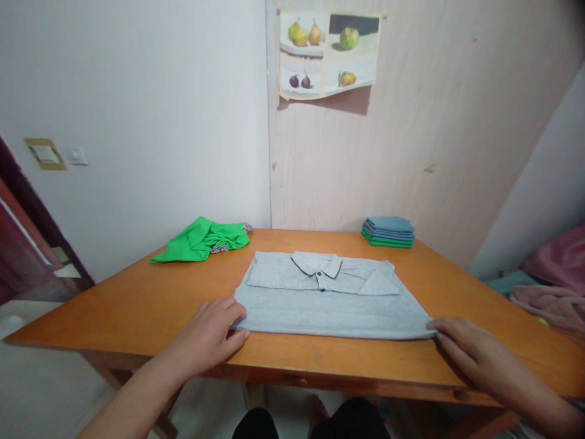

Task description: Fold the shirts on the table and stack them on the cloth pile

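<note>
A light grey polo shirt [315,314] lies partly folded on the wooden table, with its dark-edged collar and buttons facing up at the far side. One sleeve lies across the top layer on the right. My left hand [217,332] grips the shirt's near left corner, thumb and curled fingers at the edge of the cloth. At the near right corner, my right hand [466,347] pinches the fabric between thumb and fingers. The shirt's near edge runs almost straight between both hands.
A crumpled green garment [201,239] lies at the table's back left. At the back right stands a stack of folded clothes [388,231] in blue and green. The wooden table [137,305] meets the wall behind. Piled fabrics [553,292] sit beyond its right side.
</note>
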A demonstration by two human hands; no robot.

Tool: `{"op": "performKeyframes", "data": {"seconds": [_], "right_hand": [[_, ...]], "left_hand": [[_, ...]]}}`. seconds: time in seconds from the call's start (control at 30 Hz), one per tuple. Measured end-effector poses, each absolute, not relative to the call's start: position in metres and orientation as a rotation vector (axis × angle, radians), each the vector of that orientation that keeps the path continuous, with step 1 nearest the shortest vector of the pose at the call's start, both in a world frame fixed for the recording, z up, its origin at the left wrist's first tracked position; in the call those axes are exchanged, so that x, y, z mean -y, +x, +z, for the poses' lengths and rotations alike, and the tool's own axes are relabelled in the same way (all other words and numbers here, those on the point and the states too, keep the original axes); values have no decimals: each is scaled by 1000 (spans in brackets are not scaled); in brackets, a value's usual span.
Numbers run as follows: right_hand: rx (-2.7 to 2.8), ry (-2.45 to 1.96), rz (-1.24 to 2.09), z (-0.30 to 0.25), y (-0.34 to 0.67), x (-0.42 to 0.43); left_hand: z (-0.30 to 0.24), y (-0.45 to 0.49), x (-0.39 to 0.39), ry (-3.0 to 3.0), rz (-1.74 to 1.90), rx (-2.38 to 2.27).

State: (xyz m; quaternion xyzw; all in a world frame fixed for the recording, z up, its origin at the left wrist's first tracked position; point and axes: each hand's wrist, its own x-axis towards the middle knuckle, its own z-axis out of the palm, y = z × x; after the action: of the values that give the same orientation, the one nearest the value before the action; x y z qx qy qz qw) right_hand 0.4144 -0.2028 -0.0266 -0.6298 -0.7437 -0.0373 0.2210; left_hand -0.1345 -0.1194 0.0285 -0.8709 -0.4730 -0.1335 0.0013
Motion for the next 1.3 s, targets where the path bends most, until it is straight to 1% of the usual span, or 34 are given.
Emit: {"op": "performKeyframes", "data": {"seconds": [0.17,0.43,0.7,1.07,1.2,1.3], "right_hand": [[1988,-1757,2,-25,413,198],[2024,-1748,-5,-32,419,197],[1894,-1777,207,-25,419,193],[1924,-1745,222,-26,413,195],[1920,-1739,263,-26,415,195],[1895,-1724,318,-23,416,194]], "left_hand": [[32,-125,122,-2641,-346,1537],[36,-103,127,-2510,-298,1582],[32,-89,127,-2416,-240,1614],[30,-100,127,-2429,-186,1588],[29,-105,125,-2412,-129,1616],[27,-112,121,-2404,-159,1620]]}}
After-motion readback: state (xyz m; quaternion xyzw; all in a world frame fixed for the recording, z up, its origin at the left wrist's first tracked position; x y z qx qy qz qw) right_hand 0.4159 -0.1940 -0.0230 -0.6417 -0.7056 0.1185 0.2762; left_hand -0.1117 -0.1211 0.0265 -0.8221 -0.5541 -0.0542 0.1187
